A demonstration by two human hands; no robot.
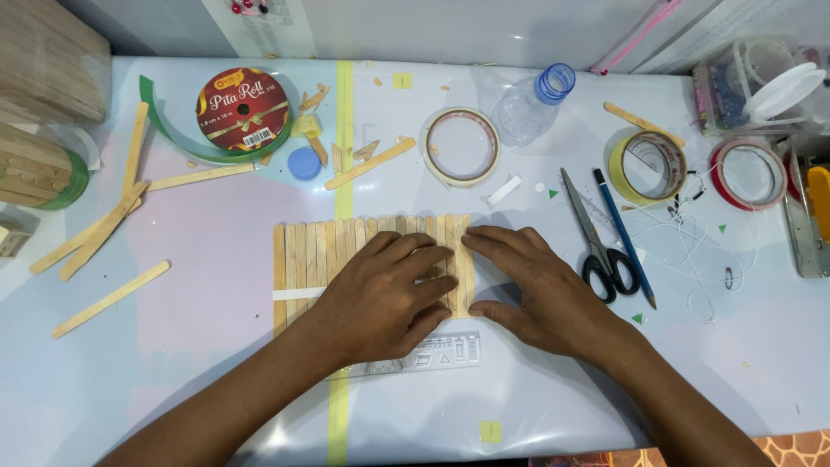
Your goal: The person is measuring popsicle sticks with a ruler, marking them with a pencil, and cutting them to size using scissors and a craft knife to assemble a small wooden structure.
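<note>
Both hands, left hand [385, 294] and right hand [536, 290], press flat (fingers spread) on stick mat [303, 251].

The left hand [380, 298] covers the middle of the row of wooden craft sticks [303, 255] and most of the clear ruler [450, 350] at its 6 o'clock edge. At 9 o'clock a stick bundle [30, 169] is cut off by the frame; at 3 o'clock, so is the stapler [813, 220].
</note>
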